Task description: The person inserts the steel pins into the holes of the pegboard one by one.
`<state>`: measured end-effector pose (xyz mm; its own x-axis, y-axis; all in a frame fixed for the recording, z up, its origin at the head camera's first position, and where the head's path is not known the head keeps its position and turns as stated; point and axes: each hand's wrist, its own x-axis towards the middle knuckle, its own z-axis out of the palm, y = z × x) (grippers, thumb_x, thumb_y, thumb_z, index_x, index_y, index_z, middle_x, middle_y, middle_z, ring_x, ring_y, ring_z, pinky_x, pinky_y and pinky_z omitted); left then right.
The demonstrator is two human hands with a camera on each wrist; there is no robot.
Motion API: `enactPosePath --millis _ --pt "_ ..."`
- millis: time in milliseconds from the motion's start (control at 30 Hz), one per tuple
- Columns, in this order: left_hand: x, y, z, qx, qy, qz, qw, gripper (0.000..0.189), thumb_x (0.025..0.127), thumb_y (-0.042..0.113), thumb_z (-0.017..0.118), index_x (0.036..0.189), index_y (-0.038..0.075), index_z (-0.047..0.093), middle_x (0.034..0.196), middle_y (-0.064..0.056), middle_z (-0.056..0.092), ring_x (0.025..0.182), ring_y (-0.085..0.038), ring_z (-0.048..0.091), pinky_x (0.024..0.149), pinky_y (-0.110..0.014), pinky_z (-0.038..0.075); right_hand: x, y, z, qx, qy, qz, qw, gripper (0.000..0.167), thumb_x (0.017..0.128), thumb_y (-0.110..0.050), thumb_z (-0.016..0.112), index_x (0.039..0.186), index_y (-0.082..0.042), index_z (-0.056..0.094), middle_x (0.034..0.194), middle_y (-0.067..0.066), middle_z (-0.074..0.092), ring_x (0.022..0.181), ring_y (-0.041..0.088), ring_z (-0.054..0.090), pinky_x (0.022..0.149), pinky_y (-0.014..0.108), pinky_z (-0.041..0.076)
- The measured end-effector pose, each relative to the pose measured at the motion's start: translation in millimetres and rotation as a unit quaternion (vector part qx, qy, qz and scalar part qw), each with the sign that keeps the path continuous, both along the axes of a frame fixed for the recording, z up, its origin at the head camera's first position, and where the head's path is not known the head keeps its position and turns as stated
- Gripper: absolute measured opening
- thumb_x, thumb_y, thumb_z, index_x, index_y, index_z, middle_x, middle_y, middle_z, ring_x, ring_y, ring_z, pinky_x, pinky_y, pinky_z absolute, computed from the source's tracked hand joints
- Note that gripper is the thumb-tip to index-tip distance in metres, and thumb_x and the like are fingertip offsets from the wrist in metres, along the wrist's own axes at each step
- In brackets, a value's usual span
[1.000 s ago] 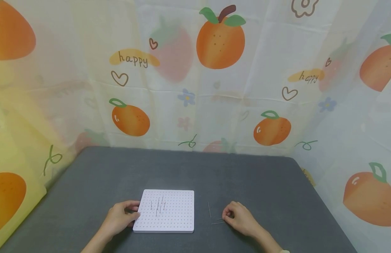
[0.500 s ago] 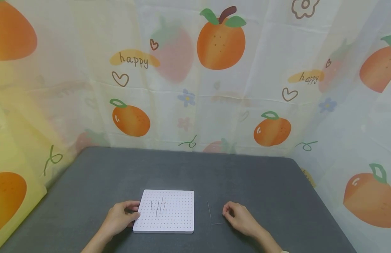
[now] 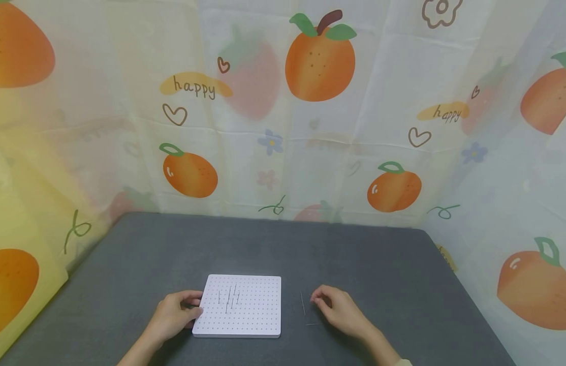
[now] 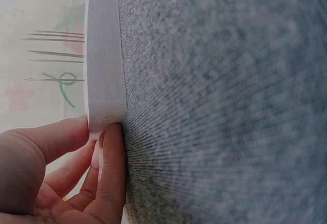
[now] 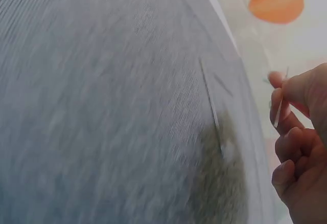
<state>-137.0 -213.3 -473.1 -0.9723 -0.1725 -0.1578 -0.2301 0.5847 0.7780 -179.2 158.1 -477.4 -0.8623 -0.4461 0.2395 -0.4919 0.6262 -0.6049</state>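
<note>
A white pegboard [image 3: 260,305] with rows of small holes lies on the table, several thin metal needles [image 3: 227,300] standing upright in its left half. My left hand [image 3: 175,314] grips the board's left edge, thumb at the top and fingers against the side and lower edge, as the left wrist view shows. To the right of the board, my right hand [image 3: 340,310] is raised above the table. It pinches a thin needle [image 5: 279,109] between thumb and index finger. Two loose needles lie between board and right hand: one lengthwise needle [image 3: 303,303] and one crosswise needle [image 3: 312,324].
A dark grey cloth [image 3: 356,259] covers the table. Behind and beside it hangs a pale curtain [image 3: 310,168] printed with oranges and strawberries. The table's right edge slopes away past my right forearm.
One needle beside the right hand has left the table and is now in that hand's pinch. The right hand has risen and shifted left. The left hand and pegboard stay put.
</note>
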Motion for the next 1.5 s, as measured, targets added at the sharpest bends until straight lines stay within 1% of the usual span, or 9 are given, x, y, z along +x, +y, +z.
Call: enactPosePath --millis 200,500,633,767,867,1033,1200,1367,1500 --pt "0.2 -0.7 -0.3 -0.005 0.000 0.001 1.0000 0.039 0.073 0.002 0.067 0.112 -0.004 0.061 0.085 -0.007 0.062 0.065 -0.013 0.058 0.053 -0.029 0.055 -2.3 -15 6.7 -0.015 -0.008 0.004 0.9998 0.004 0.089 -0.019 0.059 0.085 -0.019 0.060 0.074 -0.013 0.056 0.062 -0.001 0.044 0.055 0.017 0.040" --pt "0.0 -1.1 -1.7 0.007 0.003 0.005 1.0000 0.038 0.073 0.001 0.067 0.111 -0.003 0.062 0.085 -0.007 0.062 0.066 -0.014 0.059 0.054 -0.029 0.055 -6.1 -39 15.1 -0.021 0.005 0.029 0.9994 0.007 0.087 -0.014 0.061 0.085 -0.020 0.058 0.066 -0.015 0.047 0.056 -0.002 0.038 0.050 0.015 0.035" --pt "-0.1 -1.4 -2.2 0.004 0.001 0.004 1.0000 0.038 0.074 0.001 0.067 0.111 -0.003 0.062 0.085 -0.007 0.062 0.066 -0.014 0.058 0.054 -0.030 0.055 -5.5 -51 18.6 -0.028 0.006 0.030 0.9991 0.006 0.086 -0.014 0.061 0.085 -0.019 0.058 0.067 -0.014 0.049 0.055 -0.001 0.038 0.049 0.015 0.034" --pt "-0.3 -1.1 -1.6 0.000 0.002 0.004 1.0000 0.038 0.073 0.001 0.067 0.111 -0.003 0.062 0.085 -0.007 0.062 0.066 -0.014 0.058 0.054 -0.029 0.055 -5.4 -62 19.3 -0.028 0.017 0.031 0.9990 0.004 0.086 -0.014 0.061 0.085 -0.016 0.058 0.068 -0.014 0.049 0.056 -0.001 0.038 0.050 0.014 0.033" --pt "-0.5 -1.0 -1.4 0.001 0.000 0.001 1.0000 0.038 0.074 0.001 0.067 0.111 -0.004 0.062 0.085 -0.007 0.062 0.066 -0.014 0.058 0.054 -0.030 0.055 -5.4 -70 19.0 -0.030 0.024 0.031 0.9988 0.006 0.085 -0.013 0.061 0.085 -0.017 0.057 0.068 -0.013 0.048 0.056 -0.001 0.038 0.049 0.013 0.033" --pt "0.0 -0.6 -0.5 0.006 -0.004 0.001 1.0000 0.038 0.075 0.001 0.067 0.112 -0.004 0.061 0.086 -0.007 0.062 0.066 -0.014 0.057 0.055 -0.030 0.055 -5.2 -81 19.8 -0.039 0.036 0.023 0.9983 0.008 0.084 -0.010 0.061 0.084 -0.018 0.057 0.068 -0.013 0.049 0.057 -0.001 0.039 0.050 0.013 0.033" --pt "0.4 -0.6 -0.2 0.007 -0.003 0.004 1.0000 0.038 0.074 0.001 0.067 0.112 -0.004 0.061 0.086 -0.008 0.062 0.066 -0.014 0.058 0.054 -0.030 0.055 -5.0 -94 20.1 -0.050 0.059 0.002 0.9970 0.009 0.083 -0.010 0.063 0.082 -0.018 0.059 0.068 -0.011 0.053 0.059 0.001 0.040 0.052 0.014 0.034" --pt "0.6 -1.2 -0.6 0.006 -0.001 0.002 1.0000 0.038 0.074 0.001 0.067 0.111 -0.004 0.062 0.086 -0.007 0.062 0.066 -0.014 0.057 0.054 -0.030 0.055 -3.4 -107 19.4 -0.053 0.069 -0.013 0.9962 0.010 0.081 -0.012 0.065 0.080 -0.020 0.061 0.071 -0.012 0.058 0.060 0.000 0.042 0.054 0.013 0.034" --pt "1.1 -1.4 0.6 0.009 -0.001 0.003 1.0000 0.038 0.074 0.001 0.067 0.111 -0.003 0.062 0.086 -0.007 0.062 0.066 -0.014 0.058 0.055 -0.029 0.055 -1.7 -117 18.6 -0.066 0.072 -0.021 0.9950 0.008 0.080 -0.014 0.066 0.079 -0.020 0.062 0.071 -0.012 0.060 0.061 0.000 0.044 0.053 0.012 0.033"
